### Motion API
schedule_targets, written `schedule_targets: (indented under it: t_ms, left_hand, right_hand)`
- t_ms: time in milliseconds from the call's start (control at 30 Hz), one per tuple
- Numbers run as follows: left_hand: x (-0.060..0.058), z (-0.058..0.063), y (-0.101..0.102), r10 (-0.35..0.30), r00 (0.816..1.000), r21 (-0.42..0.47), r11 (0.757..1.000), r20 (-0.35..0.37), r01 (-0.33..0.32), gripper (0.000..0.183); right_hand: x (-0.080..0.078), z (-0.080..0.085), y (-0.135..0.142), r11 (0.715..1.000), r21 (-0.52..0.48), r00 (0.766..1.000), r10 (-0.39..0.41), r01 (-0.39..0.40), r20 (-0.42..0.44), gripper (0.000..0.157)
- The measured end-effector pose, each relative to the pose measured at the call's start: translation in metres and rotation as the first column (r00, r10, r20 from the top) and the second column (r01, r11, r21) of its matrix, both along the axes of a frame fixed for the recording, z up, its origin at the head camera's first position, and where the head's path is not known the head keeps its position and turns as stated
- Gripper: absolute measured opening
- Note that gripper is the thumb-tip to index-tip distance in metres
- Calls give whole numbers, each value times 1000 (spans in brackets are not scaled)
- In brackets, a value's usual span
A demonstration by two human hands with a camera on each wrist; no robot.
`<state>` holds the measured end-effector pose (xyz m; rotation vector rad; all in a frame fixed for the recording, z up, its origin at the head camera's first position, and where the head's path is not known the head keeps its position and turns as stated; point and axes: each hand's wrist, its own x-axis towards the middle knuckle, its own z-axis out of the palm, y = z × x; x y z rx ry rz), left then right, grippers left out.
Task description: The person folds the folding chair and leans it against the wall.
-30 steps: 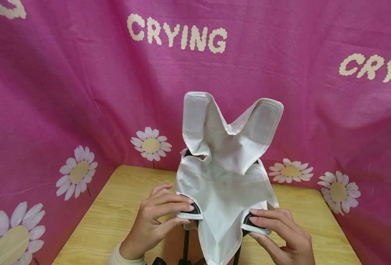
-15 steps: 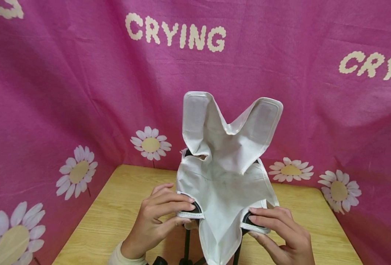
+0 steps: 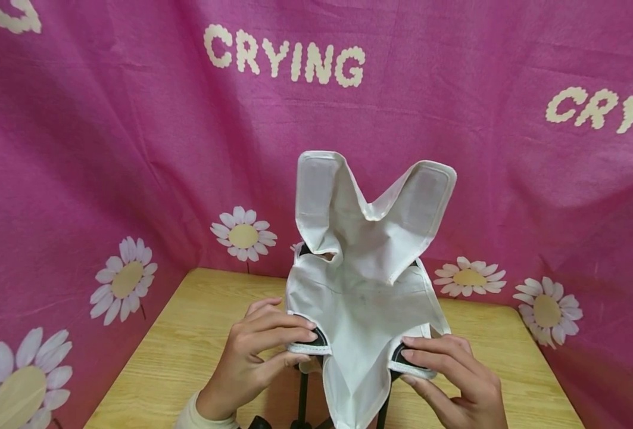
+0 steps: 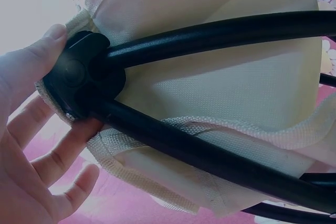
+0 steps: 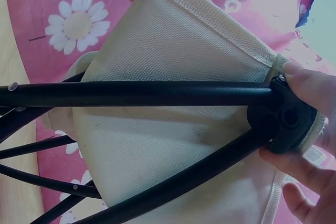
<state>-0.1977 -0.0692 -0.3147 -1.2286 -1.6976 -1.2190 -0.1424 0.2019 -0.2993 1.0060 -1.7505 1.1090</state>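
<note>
A small folding chair with a white fabric seat (image 3: 361, 313) and black legs stands between the hands. Its back rises into two pointed flaps, the left flap (image 3: 313, 185) and the right flap (image 3: 426, 193). At the near left corner my left hand (image 3: 259, 351) pinches the fabric pocket over a black plastic joint (image 4: 76, 72), thumb on one side and fingers on the other. My right hand (image 3: 455, 369) grips the matching near right corner, where another black joint (image 5: 283, 116) shows. Black tubes (image 4: 220, 35) run from these joints beneath the fabric. The front point of the seat droops between both hands.
The chair is over a light wooden table (image 3: 171, 339). Close behind and along both sides hangs a pink curtain (image 3: 445, 71) printed with daisies and letters. A dark rounded end (image 3: 259, 423) shows at the bottom edge, by the left sleeve (image 3: 203, 414).
</note>
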Motion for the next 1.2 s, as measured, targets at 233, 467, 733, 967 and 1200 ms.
schedule_targets:
  t_ms: [233, 467, 733, 967, 1200]
  left_hand:
    - [-2, -4, 0, 5, 1000, -1, 1000, 5, -5, 26]
    - [-3, -4, 0, 2, 1000, 5, 1000, -1, -2, 26]
    - [-3, -3, 0, -2, 1000, 7, 1000, 9, 1, 28]
    - [-3, -1, 1, 0, 1000, 4, 1000, 9, 0, 27]
    - [-4, -2, 1, -2, 1000, 5, 1000, 0, 2, 27]
  right_hand:
    - [-1, 0, -1, 1000, -1, 1000, 8, -8, -7, 23]
    - [0, 0, -2, 1000, 4, 1000, -4, 4, 17, 24]
    - [0, 2, -3, 1000, 12, 999, -23, 23, 38, 25]
    - [-2, 1, -4, 1000, 12, 1000, -8, 8, 14, 25]
    - [-2, 3, -5, 1000, 13, 1000, -7, 7, 15, 25]
